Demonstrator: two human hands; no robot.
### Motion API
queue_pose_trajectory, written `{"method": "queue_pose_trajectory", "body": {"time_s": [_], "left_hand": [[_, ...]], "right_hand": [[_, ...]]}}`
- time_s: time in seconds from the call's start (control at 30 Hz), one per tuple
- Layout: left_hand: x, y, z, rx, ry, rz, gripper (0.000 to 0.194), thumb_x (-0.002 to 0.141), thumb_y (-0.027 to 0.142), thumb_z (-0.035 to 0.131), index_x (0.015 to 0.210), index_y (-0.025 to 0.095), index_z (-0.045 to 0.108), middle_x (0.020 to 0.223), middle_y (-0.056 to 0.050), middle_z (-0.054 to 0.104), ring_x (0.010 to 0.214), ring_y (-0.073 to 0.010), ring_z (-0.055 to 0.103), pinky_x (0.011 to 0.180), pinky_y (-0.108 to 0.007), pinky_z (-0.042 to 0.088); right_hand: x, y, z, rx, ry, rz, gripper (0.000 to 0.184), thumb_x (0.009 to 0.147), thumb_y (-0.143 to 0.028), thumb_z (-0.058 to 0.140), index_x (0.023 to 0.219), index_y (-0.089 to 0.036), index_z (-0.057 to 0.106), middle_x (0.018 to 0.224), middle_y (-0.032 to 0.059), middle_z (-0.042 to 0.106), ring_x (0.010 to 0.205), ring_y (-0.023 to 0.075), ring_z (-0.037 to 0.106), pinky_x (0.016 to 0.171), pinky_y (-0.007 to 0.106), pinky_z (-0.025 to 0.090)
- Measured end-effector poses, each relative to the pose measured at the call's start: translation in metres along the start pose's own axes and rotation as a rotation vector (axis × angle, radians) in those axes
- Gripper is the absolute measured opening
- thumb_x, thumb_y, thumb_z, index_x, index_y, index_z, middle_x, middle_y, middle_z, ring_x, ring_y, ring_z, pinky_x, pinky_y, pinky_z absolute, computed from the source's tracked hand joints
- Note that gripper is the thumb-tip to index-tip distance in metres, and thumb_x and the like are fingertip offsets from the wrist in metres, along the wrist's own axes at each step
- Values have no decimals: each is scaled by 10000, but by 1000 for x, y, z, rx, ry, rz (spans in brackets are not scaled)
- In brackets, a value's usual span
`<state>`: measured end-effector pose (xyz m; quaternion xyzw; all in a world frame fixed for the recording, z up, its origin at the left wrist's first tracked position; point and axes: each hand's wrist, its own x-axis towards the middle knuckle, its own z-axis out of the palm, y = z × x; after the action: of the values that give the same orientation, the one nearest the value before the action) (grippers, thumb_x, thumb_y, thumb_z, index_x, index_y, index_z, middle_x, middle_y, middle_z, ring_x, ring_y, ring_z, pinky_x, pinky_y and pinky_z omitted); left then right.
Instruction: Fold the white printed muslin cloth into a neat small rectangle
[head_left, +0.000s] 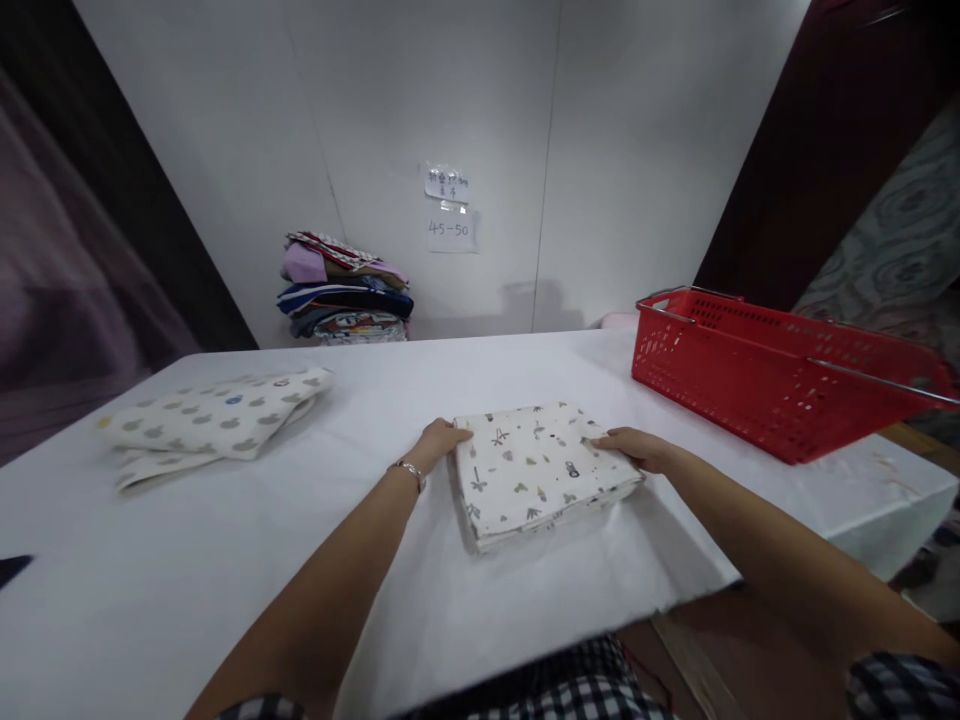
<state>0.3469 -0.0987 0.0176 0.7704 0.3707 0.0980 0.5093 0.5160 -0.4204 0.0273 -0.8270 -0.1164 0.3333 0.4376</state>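
A folded white cloth (536, 470) printed with small plants and figures lies before me, several layers thick. My left hand (441, 442) grips its far left corner, thumb on top and the other fingers beneath or behind, out of sight. At the right side, my right hand (631, 446) pinches the edge, its thumb and fingertips pressed on the upper layer. A bracelet (411, 474) circles my left wrist. Whether the cloth rests fully on the table or is slightly lifted, I cannot tell.
A white-covered table (360, 540) spreads under everything. Off to the left lies a loosely folded white cloth with grey prints (225, 420). Against the wall sits a stack of folded fabrics (345, 290). A red plastic basket (750, 370) with metal handles stands at the right. Paper signs (451, 230) hang on the wall.
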Motion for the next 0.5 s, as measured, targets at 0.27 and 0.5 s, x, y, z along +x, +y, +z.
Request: {"method": "queue_pose_trajectory", "body": {"time_s": [0.27, 0.5], "left_hand": [[4, -2, -9, -339, 5, 40, 440, 569, 287, 757, 918, 136, 533, 868, -90, 661, 751, -202, 639, 638, -314, 495], [34, -12, -40, -429, 208, 1, 501, 637, 265, 737, 1059, 93, 528, 917, -134, 657, 833, -215, 638, 702, -335, 500]], "right_hand": [[8, -21, -4, 170, -100, -3, 355, 660, -327, 717, 951, -153, 612, 946, 127, 696, 779, 227, 670, 664, 313, 554], [76, -79, 27, -307, 122, -265, 390, 795, -362, 594, 1113, -136, 600, 1022, 117, 681, 866, 215, 658, 730, 298, 531]]}}
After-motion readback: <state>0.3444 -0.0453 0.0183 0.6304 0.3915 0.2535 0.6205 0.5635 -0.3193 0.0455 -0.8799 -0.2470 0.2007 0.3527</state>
